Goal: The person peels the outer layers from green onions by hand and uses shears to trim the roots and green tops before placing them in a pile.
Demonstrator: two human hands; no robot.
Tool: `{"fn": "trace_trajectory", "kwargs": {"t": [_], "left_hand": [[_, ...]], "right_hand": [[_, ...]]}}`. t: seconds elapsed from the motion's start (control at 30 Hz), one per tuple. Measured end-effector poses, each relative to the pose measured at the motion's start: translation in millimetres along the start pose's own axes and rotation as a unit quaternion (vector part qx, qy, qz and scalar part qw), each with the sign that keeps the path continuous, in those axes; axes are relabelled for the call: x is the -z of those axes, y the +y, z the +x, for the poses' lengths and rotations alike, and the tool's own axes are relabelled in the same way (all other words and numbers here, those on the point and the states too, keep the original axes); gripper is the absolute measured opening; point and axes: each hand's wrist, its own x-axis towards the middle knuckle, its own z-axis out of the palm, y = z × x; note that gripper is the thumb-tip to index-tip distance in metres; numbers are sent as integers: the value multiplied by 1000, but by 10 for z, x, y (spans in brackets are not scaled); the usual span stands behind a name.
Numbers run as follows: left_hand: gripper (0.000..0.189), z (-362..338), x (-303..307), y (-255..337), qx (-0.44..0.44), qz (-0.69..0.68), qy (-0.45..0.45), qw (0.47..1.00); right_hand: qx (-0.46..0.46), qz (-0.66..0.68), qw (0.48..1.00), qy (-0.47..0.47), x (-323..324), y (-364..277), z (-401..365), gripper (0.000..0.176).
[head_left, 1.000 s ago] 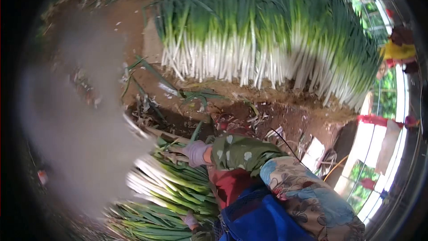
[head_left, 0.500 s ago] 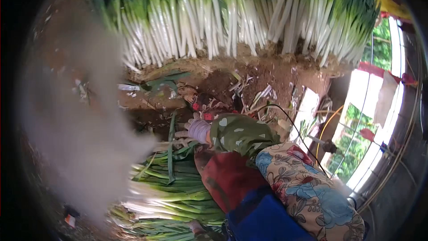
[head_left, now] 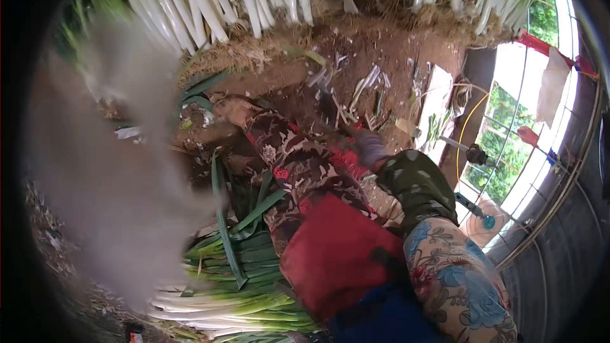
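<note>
My right hand [head_left: 370,148], in a pale purple glove, is blurred beside my camouflage-trousered leg [head_left: 298,146], over the dirt floor. Its fingers are smeared, so I cannot make out whether it holds anything. A dark, blurred streak lies just past the fingers. My arm wears a green patterned cuff and a floral sleeve [head_left: 460,279]. Below my leg lies a pile of long green onions [head_left: 248,298] with white stalks. A loose green leaf [head_left: 222,228] lies across them. My left hand cannot be made out.
A long row of green onions [head_left: 254,0] stands along the top, roots towards me. Scraps litter the dirt floor [head_left: 394,57]. A blurred greyish-white shape [head_left: 127,171] covers the left side. Wire mesh [head_left: 508,127] and a turquoise-ended object [head_left: 476,209] are at right.
My right hand has moved right, away from the green onion pile, to beside my leg. The view has shifted, showing more of the leg. The hand at the bottom edge no longer shows clearly.
</note>
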Motion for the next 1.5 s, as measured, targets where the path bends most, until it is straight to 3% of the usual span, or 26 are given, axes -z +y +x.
{"fn": "trace_trajectory", "kwargs": {"t": [0.07,0.13,0.17,0.27,0.33,0.37,0.53,0.6,0.67,0.73,0.77,0.93,1.03,1.13,1.2,1.23,1.27,1.3,1.33,1.4,1.43,1.47,1.5], "left_hand": [[35,36,-17,40,7,8,-3,1000],[34,69,-30,86,15,19,-6,1000],[34,89,-58,119,20,22,-8,1000],[32,143,-120,213,31,32,-7,999],[31,198,-180,268,39,33,-5,999],[30,218,-217,303,44,33,-5,998],[28,366,-409,420,73,37,-3,997],[27,388,-461,441,84,40,-2,996],[26,398,-495,465,89,42,-6,995],[25,393,-519,476,94,45,-12,995],[25,406,-531,480,94,45,-17,994],[23,382,-569,464,100,33,-18,994],[23,376,-577,477,98,32,-23,994],[22,383,-580,515,87,36,-23,995],[21,412,-610,557,81,37,-25,996],[21,413,-624,566,79,37,-28,996],[21,414,-631,573,76,38,-31,996],[21,408,-636,584,75,37,-31,996],[21,399,-641,587,74,32,-32,996],[21,394,-669,595,72,28,-31,996],[21,388,-666,595,71,27,-31,997],[21,387,-676,592,67,26,-33,997],[21,384,-693,603,65,24,-32,997]], "right_hand": [[-83,32,996,4,-300,613,-31,45],[-200,-52,978,40,-247,780,-71,54],[-201,-54,977,36,-276,867,17,54],[-160,-49,983,79,-377,1163,516,57],[-149,-182,970,-54,-459,1266,880,53],[-107,-186,976,21,-437,1180,930,57],[-58,-192,974,-100,-609,1387,1223,50],[29,-80,992,-89,-652,1461,1308,46],[8,-79,995,-66,-682,1515,1422,45],[-5,-162,971,-177,-698,1567,1512,48],[-5,-108,981,-159,-523,1252,1492,50],[50,-158,966,-199,-570,1224,1461,58],[66,-146,973,-165,-348,1122,1551,60],[25,-157,975,-157,-25,1292,1775,61],[149,-192,967,-71,229,1483,1882,55],[121,-167,977,-50,331,1526,1932,49],[92,-141,985,-29,465,1460,1943,44],[162,-114,980,27,579,1329,1904,33],[166,-116,979,28,688,1129,1825,33],[98,-145,984,36,822,789,1525,29],[120,-140,980,78,680,975,1399,31],[93,-169,970,145,496,1087,1206,51],[16,-214,974,70,452,941,1051,58]]}}
